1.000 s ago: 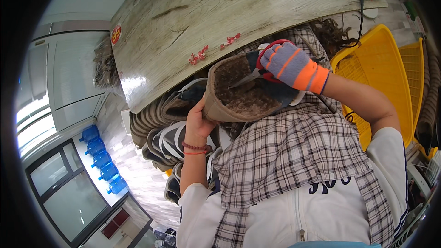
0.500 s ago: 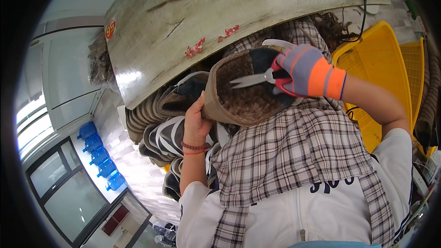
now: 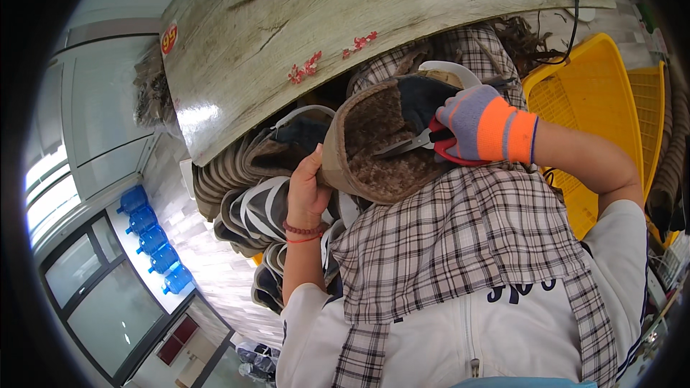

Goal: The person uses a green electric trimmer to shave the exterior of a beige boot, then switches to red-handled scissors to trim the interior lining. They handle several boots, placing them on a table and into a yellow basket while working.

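Observation:
A brown fleece-lined cap is tilted toward me above my lap, its fuzzy inside showing, with a dark blue section at the far right. My left hand, bare, grips its left rim, thumb along the outside and the other fingers mostly hidden. In an orange and grey glove, my right hand is closed round the red handles of a pair of scissors. The blades lie together inside the cap, pointing left, their tips against or just above the lining. A white curved strip stands at the cap's far edge.
A worn pale table spans the far side. Stacked caps sit to the left, under its edge. Yellow plastic baskets stand at the right, by a hanging black cord. Blue water bottles line the far left.
The scissor blades have come together and turned, and my right hand has shifted slightly right and down. The cap has tilted a little, showing more lining; my left hand keeps its grip.

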Demonstrator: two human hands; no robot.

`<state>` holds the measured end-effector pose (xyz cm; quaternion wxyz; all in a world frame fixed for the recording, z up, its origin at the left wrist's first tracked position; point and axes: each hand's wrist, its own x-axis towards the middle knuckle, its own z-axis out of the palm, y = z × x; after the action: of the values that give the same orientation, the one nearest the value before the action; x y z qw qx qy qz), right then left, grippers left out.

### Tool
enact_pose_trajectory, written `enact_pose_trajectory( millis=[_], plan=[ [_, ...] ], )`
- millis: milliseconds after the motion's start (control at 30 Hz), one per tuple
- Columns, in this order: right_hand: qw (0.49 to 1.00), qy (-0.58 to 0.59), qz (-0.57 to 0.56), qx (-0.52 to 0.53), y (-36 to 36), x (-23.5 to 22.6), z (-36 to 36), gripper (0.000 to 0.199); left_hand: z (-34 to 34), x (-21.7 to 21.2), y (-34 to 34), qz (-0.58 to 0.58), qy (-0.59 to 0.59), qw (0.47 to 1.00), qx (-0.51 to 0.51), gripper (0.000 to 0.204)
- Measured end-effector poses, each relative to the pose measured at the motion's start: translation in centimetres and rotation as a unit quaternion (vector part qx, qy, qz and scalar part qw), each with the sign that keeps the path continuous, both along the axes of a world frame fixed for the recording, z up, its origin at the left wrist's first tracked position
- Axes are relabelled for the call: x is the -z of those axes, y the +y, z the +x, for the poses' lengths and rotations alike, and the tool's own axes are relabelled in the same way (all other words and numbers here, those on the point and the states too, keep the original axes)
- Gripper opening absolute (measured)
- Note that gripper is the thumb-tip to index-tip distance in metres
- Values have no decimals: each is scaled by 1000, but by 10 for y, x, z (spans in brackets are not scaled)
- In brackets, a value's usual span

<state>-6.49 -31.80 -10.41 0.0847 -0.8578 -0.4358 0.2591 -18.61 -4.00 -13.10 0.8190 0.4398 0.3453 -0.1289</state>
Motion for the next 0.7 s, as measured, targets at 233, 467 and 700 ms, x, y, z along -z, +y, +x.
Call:
enact_pose_trajectory(
  millis=[233, 467, 700],
  plan=[
    [998, 10, -51, -18, 5, 7, 2, 35, 0, -4, -2, 12, 5, 1000, 4, 25],
    [996, -46, 65, 31, -9, 4, 4, 41, -5, -10, 13, -55, 20, 995, 77, 26],
    [997, -79, -17, 8, 6, 1, 2, 41, -9, 7, 29, -98, 1, 988, 122, 39]
  ],
)
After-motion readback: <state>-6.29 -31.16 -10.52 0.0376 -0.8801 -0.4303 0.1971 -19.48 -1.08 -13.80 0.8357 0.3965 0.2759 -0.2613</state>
